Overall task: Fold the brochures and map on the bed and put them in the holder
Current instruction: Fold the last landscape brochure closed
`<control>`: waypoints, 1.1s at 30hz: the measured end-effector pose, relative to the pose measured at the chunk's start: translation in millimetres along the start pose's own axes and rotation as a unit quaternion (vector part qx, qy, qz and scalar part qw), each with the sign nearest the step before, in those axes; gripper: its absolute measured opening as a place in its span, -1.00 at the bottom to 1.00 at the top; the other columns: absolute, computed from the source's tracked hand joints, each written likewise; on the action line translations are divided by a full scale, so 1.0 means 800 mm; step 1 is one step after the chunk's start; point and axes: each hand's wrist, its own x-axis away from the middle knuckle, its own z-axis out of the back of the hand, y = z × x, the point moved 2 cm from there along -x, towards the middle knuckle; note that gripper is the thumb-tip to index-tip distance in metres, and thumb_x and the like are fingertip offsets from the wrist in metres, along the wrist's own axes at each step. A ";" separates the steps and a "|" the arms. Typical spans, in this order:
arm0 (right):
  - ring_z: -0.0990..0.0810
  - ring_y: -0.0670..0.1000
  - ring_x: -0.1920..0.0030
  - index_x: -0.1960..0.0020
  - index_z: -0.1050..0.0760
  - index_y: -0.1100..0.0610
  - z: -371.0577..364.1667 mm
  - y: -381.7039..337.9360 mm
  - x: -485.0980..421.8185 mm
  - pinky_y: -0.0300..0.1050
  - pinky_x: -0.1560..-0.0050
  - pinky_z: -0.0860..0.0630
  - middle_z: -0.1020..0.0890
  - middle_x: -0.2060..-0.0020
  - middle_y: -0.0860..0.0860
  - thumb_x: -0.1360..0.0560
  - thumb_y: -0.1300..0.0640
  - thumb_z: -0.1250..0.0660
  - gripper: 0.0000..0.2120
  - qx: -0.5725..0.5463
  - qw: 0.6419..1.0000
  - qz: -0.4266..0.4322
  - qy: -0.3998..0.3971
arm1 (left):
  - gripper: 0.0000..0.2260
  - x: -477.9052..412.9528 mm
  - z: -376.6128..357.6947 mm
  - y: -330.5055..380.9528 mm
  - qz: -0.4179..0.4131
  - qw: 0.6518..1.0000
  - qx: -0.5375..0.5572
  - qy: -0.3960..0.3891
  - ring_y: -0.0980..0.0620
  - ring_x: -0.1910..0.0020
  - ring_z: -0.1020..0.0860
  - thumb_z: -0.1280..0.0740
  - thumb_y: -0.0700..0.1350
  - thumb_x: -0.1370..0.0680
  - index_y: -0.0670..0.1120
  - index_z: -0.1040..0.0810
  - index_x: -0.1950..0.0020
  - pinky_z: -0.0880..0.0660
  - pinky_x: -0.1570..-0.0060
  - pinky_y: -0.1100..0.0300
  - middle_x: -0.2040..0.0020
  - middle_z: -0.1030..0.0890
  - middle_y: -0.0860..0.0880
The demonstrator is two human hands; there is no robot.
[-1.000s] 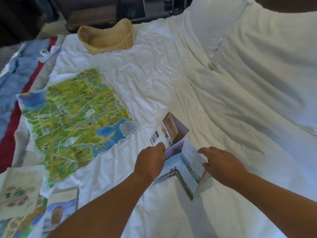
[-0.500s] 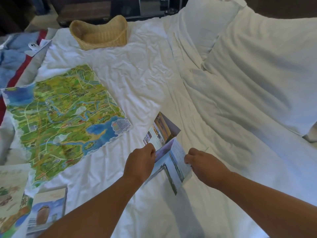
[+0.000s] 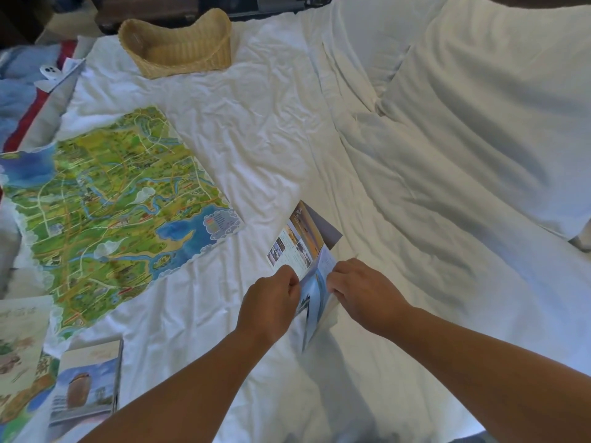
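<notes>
A photo brochure [image 3: 303, 247] stands partly folded on the white sheet near the middle of the bed. My left hand [image 3: 271, 302] pinches its left panel and my right hand [image 3: 361, 289] pinches its right panel, the two panels nearly together. A large green and blue map [image 3: 108, 206] lies unfolded to the left. The woven wicker holder [image 3: 179, 46] sits at the far end of the bed. Two more brochures lie at the bottom left: a folded one with a building picture [image 3: 86, 388] and a pale one [image 3: 19, 340].
White pillows [image 3: 479, 100] fill the right side of the bed. A small white device [image 3: 51, 73] lies on blue and red fabric at the far left edge. Dark furniture stands beyond the bed's far end. Wrinkled sheet [image 3: 256, 129] spreads between map and holder.
My right hand has swung the brochure's right panel leftward toward my left hand, narrowing the fold. The view has shifted slightly, so map and holder appear displaced.
</notes>
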 end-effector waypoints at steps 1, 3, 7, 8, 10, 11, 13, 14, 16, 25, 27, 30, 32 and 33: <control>-0.43 0.00 0.05 0.01 -0.54 0.07 -0.002 0.000 0.001 -0.17 0.15 -0.40 -0.58 0.06 -0.01 -0.62 0.17 -0.18 -0.84 0.001 1.000 -0.003 -0.001 | -0.84 0.000 0.001 -0.001 0.003 1.000 0.002 0.005 0.02 0.26 -0.53 -0.19 0.02 -0.65 0.00 -0.39 0.09 -0.43 0.25 0.20 0.19 -0.63 -0.02; -0.44 0.00 0.06 0.02 -0.53 0.08 -0.005 0.000 0.001 -0.16 0.15 -0.42 -0.58 0.07 0.00 -0.63 0.16 -0.17 -0.84 -0.001 1.000 -0.007 0.001 | -0.84 0.001 0.001 -0.003 -0.001 1.000 -0.001 0.005 0.01 0.25 -0.54 -0.18 0.03 -0.65 0.00 -0.39 0.08 -0.47 0.23 0.17 0.19 -0.63 -0.02; -0.51 0.03 -0.01 -0.17 -0.52 0.04 -0.013 -0.005 -0.005 -0.11 0.05 -0.51 -0.61 -0.01 0.00 -0.61 0.18 -0.24 -0.82 -0.038 0.999 -0.020 0.023 | -0.82 0.010 -0.009 0.002 -0.034 0.999 -0.010 -0.015 -0.05 0.21 -0.59 -0.16 0.03 -0.66 -0.03 -0.43 0.03 -0.54 0.17 0.08 0.21 -0.62 -0.03; -0.52 0.03 -0.04 -0.24 -0.50 0.02 -0.015 -0.008 -0.007 -0.12 0.02 -0.52 -0.61 -0.06 0.00 -0.60 0.17 -0.26 -0.77 -0.044 0.999 -0.022 0.024 | -0.82 0.011 -0.013 0.004 -0.034 0.999 -0.008 -0.016 -0.05 0.20 -0.59 -0.15 0.04 -0.66 -0.03 -0.44 0.01 -0.54 0.15 0.07 0.20 -0.63 -0.03; -0.54 0.04 -0.09 -0.33 -0.46 0.00 -0.020 -0.014 -0.010 -0.10 -0.03 -0.55 -0.60 -0.14 0.00 -0.59 0.15 -0.30 -0.68 -0.041 0.999 -0.011 0.021 | -0.81 0.015 -0.019 0.008 -0.034 0.999 -0.007 -0.014 -0.05 0.19 -0.59 -0.15 0.04 -0.66 -0.04 -0.46 -0.02 -0.55 0.13 0.08 0.17 -0.64 -0.02; -0.54 0.05 -0.11 -0.34 -0.46 0.00 -0.023 -0.016 -0.012 -0.10 -0.05 -0.56 -0.59 -0.16 0.01 -0.60 0.16 -0.30 -0.68 -0.035 0.999 -0.002 0.018 | -0.81 0.017 -0.022 0.009 -0.036 0.999 -0.007 -0.012 -0.06 0.17 -0.59 -0.14 0.03 -0.66 -0.05 -0.47 -0.04 -0.54 0.12 0.07 0.16 -0.65 -0.03; -0.54 0.05 -0.13 -0.28 -0.52 0.05 -0.024 -0.016 -0.013 -0.11 -0.04 -0.57 -0.55 -0.16 0.02 -0.61 0.17 -0.28 -0.74 -0.018 1.000 0.012 0.015 | -0.81 0.020 -0.027 0.011 -0.038 0.999 0.001 -0.007 -0.10 0.16 -0.59 -0.14 0.00 -0.66 -0.06 -0.48 -0.05 -0.52 0.12 0.04 0.15 -0.65 -0.05; -0.53 0.04 -0.12 -0.24 -0.54 0.08 -0.024 -0.015 -0.013 -0.12 -0.03 -0.57 -0.53 -0.16 0.02 -0.61 0.17 -0.27 -0.78 -0.012 1.000 0.013 0.017 | -0.82 0.021 -0.028 0.012 -0.037 0.999 0.005 -0.005 -0.11 0.15 -0.58 -0.14 -0.01 -0.66 -0.06 -0.48 -0.06 -0.52 0.12 0.04 0.15 -0.65 -0.06; -0.52 0.03 -0.11 -0.17 -0.56 0.10 -0.026 -0.013 -0.012 -0.13 -0.02 -0.58 -0.51 -0.14 0.03 -0.62 0.15 -0.25 -0.83 -0.006 1.000 0.014 0.023 | -0.82 0.023 -0.032 0.014 -0.038 0.999 0.009 -0.003 -0.11 0.15 -0.58 -0.15 -0.02 -0.66 -0.06 -0.49 -0.07 -0.52 0.12 0.03 0.15 -0.65 -0.06; -0.43 -0.02 -0.05 -0.07 -0.56 0.07 -0.030 -0.004 -0.004 -0.10 -0.01 -0.54 -0.56 -0.01 -0.01 -0.62 0.13 -0.24 -0.88 0.002 1.000 0.018 0.024 | -0.77 0.037 -0.052 0.006 -0.026 0.999 0.028 -0.014 0.09 0.10 -0.63 -0.26 0.20 -0.56 0.06 -0.45 -0.01 -0.47 0.15 0.24 0.08 -0.66 0.13; -0.44 -0.01 -0.05 -0.06 -0.55 0.07 -0.032 -0.006 -0.003 -0.09 -0.01 -0.53 -0.55 -0.01 -0.02 -0.62 0.14 -0.23 -0.87 0.003 0.999 0.024 0.025 | -0.79 0.034 -0.057 0.005 -0.017 1.000 -0.010 -0.009 0.02 0.17 -0.61 -0.22 0.18 -0.58 0.06 -0.40 0.08 -0.44 0.22 0.20 0.15 -0.66 0.08; -0.46 0.01 -0.07 -0.09 -0.55 0.09 -0.031 -0.009 0.002 -0.08 0.00 -0.54 -0.56 -0.04 0.00 -0.61 0.15 -0.23 -0.86 -0.011 0.999 0.021 0.033 | -0.79 0.032 -0.056 0.005 -0.028 0.997 -0.072 0.007 -0.04 0.33 -0.51 -0.15 0.11 -0.62 0.03 -0.37 0.13 -0.36 0.33 0.17 0.27 -0.61 0.02; -0.48 0.04 -0.13 -0.15 -0.56 0.12 -0.029 -0.006 0.007 -0.05 0.00 -0.57 -0.55 -0.11 0.03 -0.57 0.20 -0.29 -0.82 -0.036 0.998 -0.004 0.052 | -0.80 0.032 -0.051 0.004 -0.034 0.995 -0.090 0.030 -0.03 0.42 -0.40 -0.15 0.05 -0.63 0.02 -0.34 0.16 -0.27 0.38 0.17 0.37 -0.52 0.02; -0.48 0.06 -0.16 -0.20 -0.54 0.13 -0.029 -0.004 0.009 -0.05 0.01 -0.58 -0.53 -0.15 0.04 -0.55 0.21 -0.31 -0.77 -0.046 0.997 -0.024 0.061 | -0.80 0.033 -0.048 0.003 -0.032 0.995 -0.091 0.039 -0.02 0.45 -0.36 -0.16 0.03 -0.63 0.02 -0.32 0.17 -0.24 0.41 0.18 0.41 -0.46 0.03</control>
